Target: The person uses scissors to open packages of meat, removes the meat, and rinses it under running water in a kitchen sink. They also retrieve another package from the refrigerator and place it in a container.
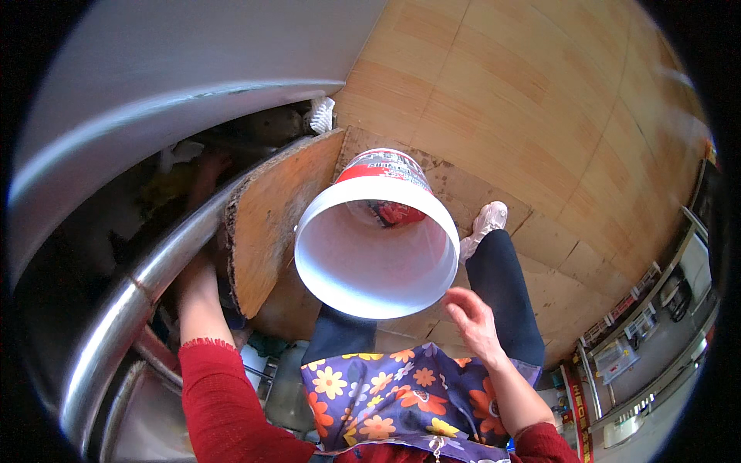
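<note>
A large white plastic bucket (376, 254) with a red printed outside is tilted in front of me, its mouth facing me. A red printed packet (396, 213) shows at its bottom. My right hand (472, 318) is beside the lower right rim with fingers bent; whether it touches the rim is unclear. My left forearm reaches under a metal bar into the dark space at the left. There my left hand (213, 168) is dim, near something yellowish (168, 188) and a whitish item (184, 151); whether it grips anything cannot be seen.
A wooden board (283, 214) stands upright between the bucket and the dark space. A thick metal tube (173, 237) crosses over my left forearm. White foam netting (322, 114) lies at the board's far end. Flattened cardboard (544, 249) covers part of the floor. A shelf rack (642, 301) stands at the right.
</note>
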